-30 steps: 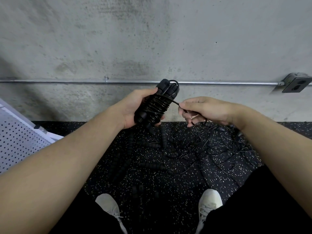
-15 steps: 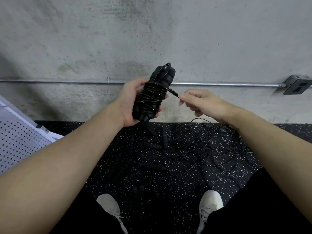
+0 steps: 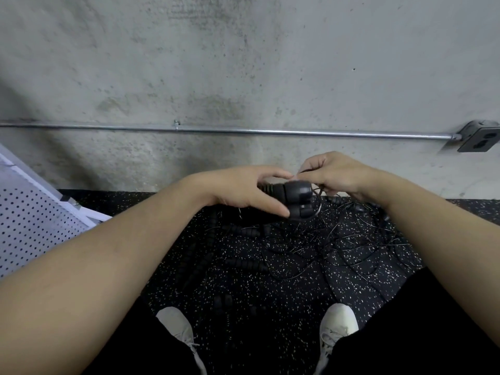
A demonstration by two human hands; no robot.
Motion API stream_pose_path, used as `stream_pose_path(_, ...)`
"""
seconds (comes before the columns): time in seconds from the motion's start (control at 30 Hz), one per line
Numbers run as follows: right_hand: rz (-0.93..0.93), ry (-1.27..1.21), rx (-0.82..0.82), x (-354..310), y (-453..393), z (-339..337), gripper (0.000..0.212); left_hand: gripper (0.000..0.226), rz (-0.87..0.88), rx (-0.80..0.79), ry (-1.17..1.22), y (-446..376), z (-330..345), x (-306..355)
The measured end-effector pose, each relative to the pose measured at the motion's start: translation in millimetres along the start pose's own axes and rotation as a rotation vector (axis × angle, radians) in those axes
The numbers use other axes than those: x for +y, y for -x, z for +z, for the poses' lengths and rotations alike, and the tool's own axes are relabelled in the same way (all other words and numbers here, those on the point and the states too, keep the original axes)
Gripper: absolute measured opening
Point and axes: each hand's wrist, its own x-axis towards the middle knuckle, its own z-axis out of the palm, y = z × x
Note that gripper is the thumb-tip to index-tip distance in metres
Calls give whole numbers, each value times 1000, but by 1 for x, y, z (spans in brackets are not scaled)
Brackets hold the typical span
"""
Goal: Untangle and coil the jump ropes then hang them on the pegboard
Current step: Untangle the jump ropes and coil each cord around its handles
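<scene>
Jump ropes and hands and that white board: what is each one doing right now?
Wound jump rope: coiled round its handles, lying sideways in the left hand.
Left hand: grips the bundle.
Right hand: pinches the thin cord.
Rope pile: tangled on the floor.
Pegboard: leaning, nothing hung.

A person's left hand (image 3: 243, 190) is gripping a bundle of black plastic jump-rope handles wrapped in cord (image 3: 293, 197), held above the black speckled rubber floor (image 3: 243, 282). The right hand (image 3: 335, 174) is sitting just right of the bundle, pinching a thin black cord (image 3: 316, 192). Below them a tangle of black jump ropes (image 3: 324, 242) is lying on the floor, ahead of two white sneakers (image 3: 338, 326). A white perforated metal pegboard (image 3: 32, 226) is leaning at the left, the grey concrete wall (image 3: 243, 63) behind it all.
</scene>
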Motion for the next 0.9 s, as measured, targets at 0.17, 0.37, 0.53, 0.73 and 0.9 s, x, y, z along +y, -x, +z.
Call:
stream_pose_path(0.17,-86,-60,103,-6,-5,9,19,90,28,18,-115,-10,9,-1)
stream_pose_path(0.37,-213,-28,144,-16,-2,18,20,54,12,55,-146,-17,10,-5)
stream_pose_path(0.53,-274,192,106,-16,-2,23,8,34,-99,22,-294,-23,17,-12)
stream_pose_path(0.73,-381,270,124,-18,-3,29,9,31,-109,15,-248,-22,20,-10)
stream_pose_path(0.9,-426,190,261,-23,-5,30,8,48,-21,203,-79,-21,20,-7)
